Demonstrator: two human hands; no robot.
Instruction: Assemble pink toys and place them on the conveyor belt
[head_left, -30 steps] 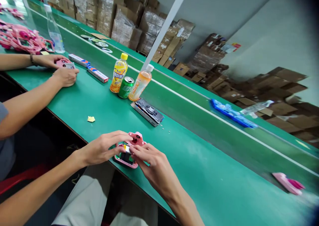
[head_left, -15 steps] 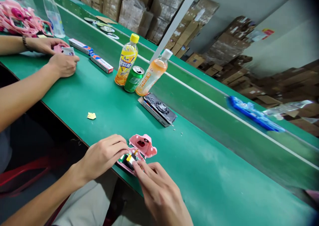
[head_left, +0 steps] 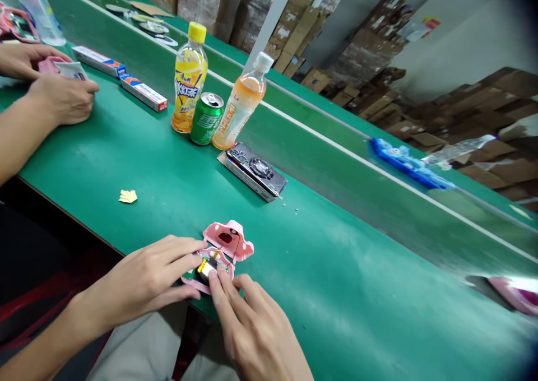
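A pink toy shell [head_left: 229, 240] lies open at the near edge of the green table [head_left: 344, 291], with a green circuit board and a small yellow-and-black part [head_left: 207, 267] inside its lower half. My left hand [head_left: 145, 280] grips the left side of the shell, thumb and fingers pinched on its rim. My right hand [head_left: 247, 325] rests below it with the index fingertip pressing on the yellow-and-black part.
A yellow bottle [head_left: 188, 78], a green can [head_left: 205, 119] and an orange bottle [head_left: 240, 103] stand behind, next to a black phone [head_left: 254, 171]. Another person's hands [head_left: 59, 98] work at the far left. Blue toy [head_left: 406, 162] and pink toy [head_left: 515, 294] lie on the belt.
The camera dipped and shifted, so the scene slid. My right index finger moved onto the part inside the shell; my left hand kept holding the shell. The pink toy on the belt reappeared at right.
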